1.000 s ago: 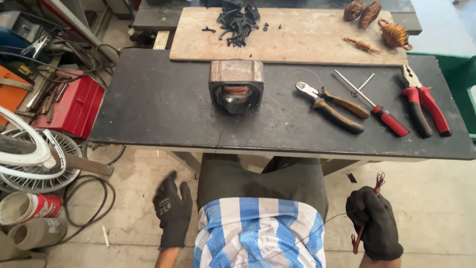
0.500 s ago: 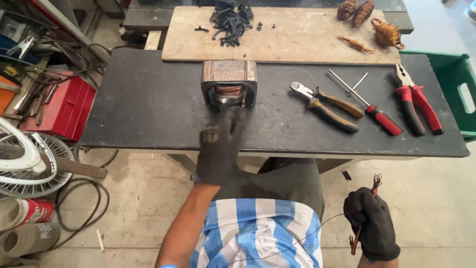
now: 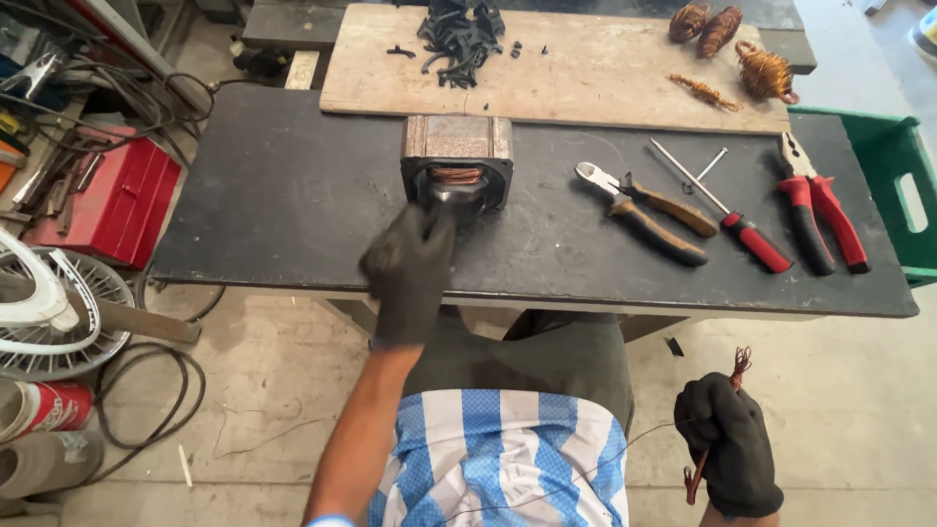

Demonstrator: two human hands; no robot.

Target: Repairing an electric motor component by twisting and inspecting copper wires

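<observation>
A square metal motor stator (image 3: 457,156) with copper windings inside stands on the black table (image 3: 293,195). My left hand (image 3: 410,268), in a black glove, reaches over the table's front edge, fingertips just below the stator's open face; contact is unclear. My right hand (image 3: 730,447), also gloved, hangs low beside my hip, shut on a short bundle of copper wire (image 3: 717,425) whose frayed end sticks up.
Brown-handled pliers (image 3: 644,205), a red-handled screwdriver (image 3: 727,210) and red-handled pliers (image 3: 818,200) lie right of the stator. A wooden board (image 3: 586,68) behind holds black scraps (image 3: 459,34) and copper coils (image 3: 747,54). A red toolbox (image 3: 117,200) and fan guard (image 3: 49,303) sit left, a green crate (image 3: 903,185) right.
My left hand rose from beside my hip to the table and reached toward the stator. My right hand stayed low with the wire. The view moved slightly closer.
</observation>
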